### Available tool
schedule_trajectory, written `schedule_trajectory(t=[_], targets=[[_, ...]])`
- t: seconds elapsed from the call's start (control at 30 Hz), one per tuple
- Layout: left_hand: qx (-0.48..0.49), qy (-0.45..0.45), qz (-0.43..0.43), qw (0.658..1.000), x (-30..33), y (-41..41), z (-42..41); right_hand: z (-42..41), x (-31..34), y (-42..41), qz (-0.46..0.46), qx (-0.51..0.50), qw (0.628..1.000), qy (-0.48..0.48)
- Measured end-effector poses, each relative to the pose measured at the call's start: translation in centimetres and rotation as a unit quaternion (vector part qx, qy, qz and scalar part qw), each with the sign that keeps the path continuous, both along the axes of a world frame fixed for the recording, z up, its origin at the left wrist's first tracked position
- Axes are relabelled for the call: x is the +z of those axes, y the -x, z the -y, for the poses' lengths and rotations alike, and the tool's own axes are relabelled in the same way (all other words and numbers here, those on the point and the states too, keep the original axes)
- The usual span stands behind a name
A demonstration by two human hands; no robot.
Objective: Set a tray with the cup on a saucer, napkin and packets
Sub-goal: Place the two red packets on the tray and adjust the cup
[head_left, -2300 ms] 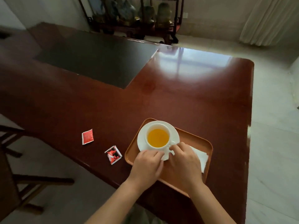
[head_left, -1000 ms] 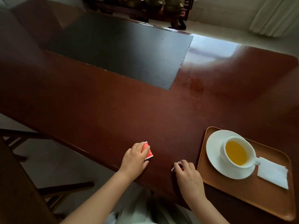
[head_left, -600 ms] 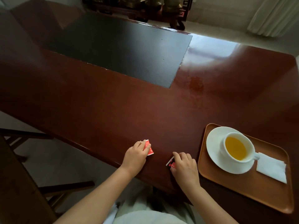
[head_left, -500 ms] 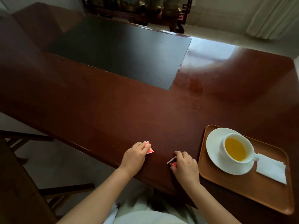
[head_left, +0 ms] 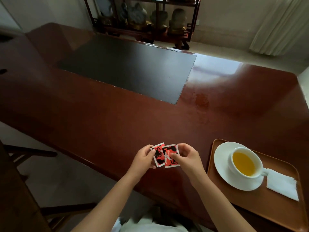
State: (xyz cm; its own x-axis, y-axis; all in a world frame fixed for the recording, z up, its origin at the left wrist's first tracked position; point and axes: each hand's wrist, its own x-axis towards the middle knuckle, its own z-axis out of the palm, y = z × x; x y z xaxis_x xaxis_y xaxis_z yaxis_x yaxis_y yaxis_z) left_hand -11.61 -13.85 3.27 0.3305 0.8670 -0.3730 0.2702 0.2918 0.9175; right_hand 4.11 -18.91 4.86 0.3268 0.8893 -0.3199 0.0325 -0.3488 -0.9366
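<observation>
Red packets (head_left: 164, 157) overlap at lower centre, left hand (head_left: 143, 160) and right hand (head_left: 187, 158) each pinching one; squaring them together should ease carrying them right to the tray (head_left: 250, 206).

Both forearms are bare, without sleeves, and a pale whitish garment (head_left: 150, 227) covers the lap.

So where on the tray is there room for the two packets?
The tray is bare along its near edge, in front of the saucer and napkin. The far right side is crowded: the cup fills the saucer and the napkin sits close beside it. Both packets are in the hands.
</observation>
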Motion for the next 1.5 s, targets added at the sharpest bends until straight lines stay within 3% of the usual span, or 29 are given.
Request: schedule_trajectory(t=[0.1,0.27,0.5,0.67,1.0,1.2,1.5], targets=[[-0.015,0.043,0.071,0.996,1.0,-0.5,0.4,-0.1,0.5,0.7,0.066,0.001,0.998,-0.025],[-0.034,-0.032,0.055,0.997,1.4,-0.7,0.6,0.1,0.3,0.9,0.168,-0.017,0.984,-0.056],[-0.059,-0.049,0.039,0.996,2.2,-1.3,1.0,1.2,0.6,0.3,0.098,-0.012,0.994,-0.055],[-0.039,-0.033,0.074,0.996,2.4,-3.6,2.5,3.0,0.7,-1.4,0.067,-0.057,0.995,-0.051],[-0.16,-0.044,0.065,0.984,3.1,-9.8,5.9,10.0,1.6,-7.6,0.04,-0.12,0.991,-0.033],[-0.22,-0.052,0.056,0.972,3.1,-15.6,10.4,15.3,1.2,-12.6,0.056,-0.146,0.987,-0.028],[-0.168,0.033,0.016,0.985,-0.1,-27.6,19.8,23.6,-2.2,-24.8,0.093,-0.147,0.983,0.059]])
